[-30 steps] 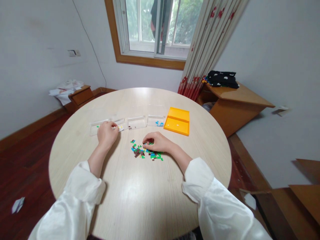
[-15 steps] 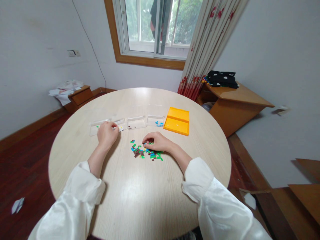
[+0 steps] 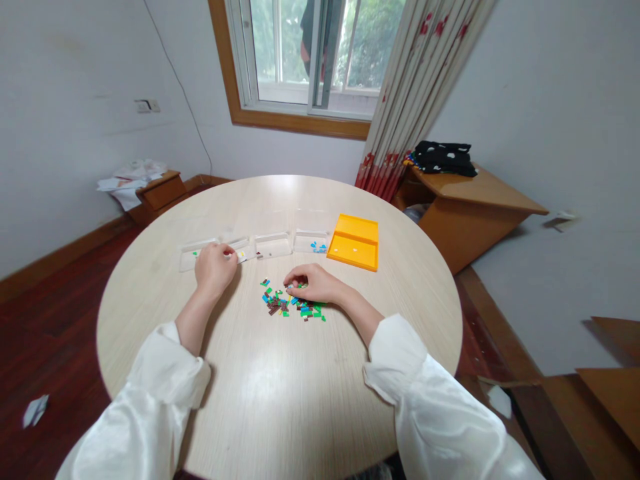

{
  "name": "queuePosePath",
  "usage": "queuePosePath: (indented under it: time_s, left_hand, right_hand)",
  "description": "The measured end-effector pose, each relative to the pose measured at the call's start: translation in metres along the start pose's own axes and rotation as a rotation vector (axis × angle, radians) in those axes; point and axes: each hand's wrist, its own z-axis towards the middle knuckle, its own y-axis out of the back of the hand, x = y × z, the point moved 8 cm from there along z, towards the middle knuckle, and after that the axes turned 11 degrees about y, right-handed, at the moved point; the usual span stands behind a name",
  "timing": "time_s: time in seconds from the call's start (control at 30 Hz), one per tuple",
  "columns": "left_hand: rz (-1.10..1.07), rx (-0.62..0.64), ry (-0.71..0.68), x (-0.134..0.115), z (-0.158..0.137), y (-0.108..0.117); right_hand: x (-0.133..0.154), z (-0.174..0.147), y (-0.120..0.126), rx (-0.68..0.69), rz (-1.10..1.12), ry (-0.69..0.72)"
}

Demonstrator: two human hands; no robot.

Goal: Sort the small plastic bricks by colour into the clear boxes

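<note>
- White walls surround a round, pale counter point(image 3: 260, 400); beyond its 12 o'clock edge is a window point(image 3: 305, 53), with a patterned curtain point(image 3: 415, 87) toward 1 o'clock.
- Folded black cloth point(image 3: 445, 159) lies on a wooden cabinet point(image 3: 480, 190) at 2 o'clock.
- A loose pile of small green, brown, blue and yellow pieces point(image 3: 284, 307) sits near the counter's middle.
- The right hand point(image 3: 316, 285) is over the pile's 1 o'clock side, fingers curled and thumb close to the fingertips; I cannot tell whether it grips a piece.
- The left hand point(image 3: 215, 270), at 11 o'clock from the pile, is half curled over clear boxes point(image 3: 273, 244), thumb near forefinger; whether it has hold of anything cannot be told.
- The boxes stand in a row from 10 to 12 o'clock; the rightmost contains blue pieces point(image 3: 319, 247).
- An open orange case point(image 3: 353, 241) lies just beside that box, at 1 o'clock, two small white bits in its near half.
</note>
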Motion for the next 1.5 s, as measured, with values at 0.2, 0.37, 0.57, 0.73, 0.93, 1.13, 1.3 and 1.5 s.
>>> queuePosePath:
  time_s: [0.2,0.37,0.57,0.73,0.93,1.13,1.3,1.5]
  left_hand:
    - [-0.007,-0.006,0.004,0.0,-0.001,0.001]
    - [-0.033,-0.018,-0.014,0.001,0.0,-0.001]
    - [-0.042,-0.051,-0.028,0.0,0.0,0.001]
    - [-0.037,-0.031,-0.015,-0.001,0.0,0.003]
    - [-0.057,-0.031,-0.025,-0.001,0.0,0.001]
    - [-0.144,-0.052,-0.075,-0.007,-0.003,0.003]
    - [-0.238,-0.001,-0.164,-0.023,-0.01,0.007]
    - [-0.291,0.032,-0.218,-0.034,-0.017,0.012]
  right_hand:
    - [0.003,0.001,0.001,-0.028,-0.106,-0.003]
    - [0.005,0.003,0.003,-0.046,-0.182,0.023]
    - [0.004,0.004,0.004,-0.047,-0.195,0.032]
    - [0.004,0.004,0.004,-0.055,-0.208,0.024]
    - [0.001,0.005,0.007,-0.089,-0.215,-0.005]
    - [-0.001,0.005,0.009,-0.116,-0.204,-0.025]
    - [-0.006,0.004,0.008,-0.132,-0.193,-0.027]
    - [-0.008,0.003,0.011,-0.177,-0.183,-0.027]
